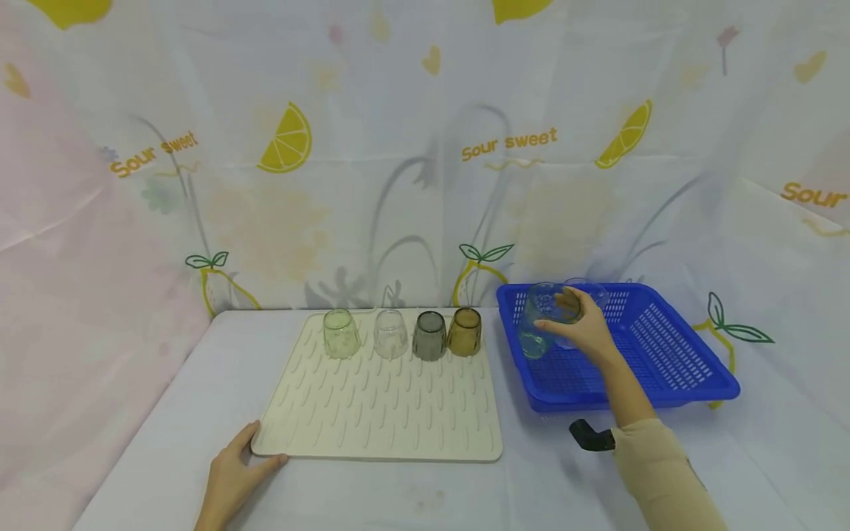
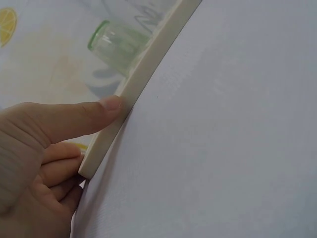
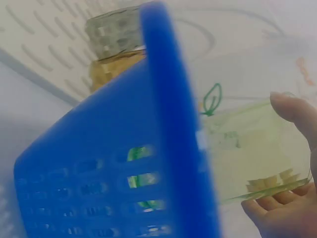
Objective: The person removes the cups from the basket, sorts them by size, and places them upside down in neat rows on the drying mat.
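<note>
My right hand (image 1: 587, 332) grips a clear, faintly green drinking glass (image 3: 247, 153) over the left part of the blue basket (image 1: 631, 398), thumb on one side and fingers on the other. Behind that hand, another clear glass (image 1: 598, 293) shows partly in the basket. A green-tinted piece of glass (image 1: 533, 345) appears below the grip; whether it is a separate glass is unclear. My left hand (image 1: 232, 472) holds the front left corner of a cream draining mat (image 1: 378, 420), with the thumb (image 2: 111, 103) against its front edge.
Along the mat's back edge stand upside-down glasses: a green one (image 1: 341, 335), a clear one (image 1: 390, 335), a grey one (image 1: 429, 338) and an amber one (image 1: 465, 333). A printed cloth (image 1: 398, 206) hangs behind the white table (image 1: 219, 369). The basket's raised rim stands right of the mat.
</note>
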A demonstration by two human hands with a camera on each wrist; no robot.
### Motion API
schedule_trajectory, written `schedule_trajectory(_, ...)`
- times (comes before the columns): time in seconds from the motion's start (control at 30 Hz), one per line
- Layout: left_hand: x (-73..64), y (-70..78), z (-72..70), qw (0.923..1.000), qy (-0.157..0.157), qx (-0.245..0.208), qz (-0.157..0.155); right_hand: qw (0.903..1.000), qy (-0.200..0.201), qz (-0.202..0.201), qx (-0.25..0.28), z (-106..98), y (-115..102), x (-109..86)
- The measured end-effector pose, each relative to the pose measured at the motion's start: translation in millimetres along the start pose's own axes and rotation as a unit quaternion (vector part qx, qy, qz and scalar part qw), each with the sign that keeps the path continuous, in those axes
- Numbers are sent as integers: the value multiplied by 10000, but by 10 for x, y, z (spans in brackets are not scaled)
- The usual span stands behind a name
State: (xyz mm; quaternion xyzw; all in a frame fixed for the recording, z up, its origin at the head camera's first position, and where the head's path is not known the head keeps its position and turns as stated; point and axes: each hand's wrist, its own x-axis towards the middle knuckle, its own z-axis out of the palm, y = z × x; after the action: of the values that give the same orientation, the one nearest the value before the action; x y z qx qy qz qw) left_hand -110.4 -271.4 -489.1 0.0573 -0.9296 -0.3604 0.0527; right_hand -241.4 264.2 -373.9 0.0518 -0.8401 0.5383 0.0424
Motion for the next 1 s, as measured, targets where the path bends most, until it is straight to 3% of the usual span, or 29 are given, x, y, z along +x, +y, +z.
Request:
schedule_trajectory(0.33, 11, 16, -16, 9999, -116, -9, -46, 9981, -232, -465, 336, -140, -257, -144)
schedule_trajectory(0.63, 17, 29, -26, 9995, -227, 59, -218, 9957, -358, -474, 704, -110, -502, -262)
schedule_trajectory(0.83, 8, 44, -30, 9998, -73, 84, -136, 9908, -473, -717, 1046, -54, -592, -309)
schedule_trajectory(1.0, 7, 54, -34, 9999, 97, -6, -70, 9907, -600, -747, 967, 24, -641, -328)
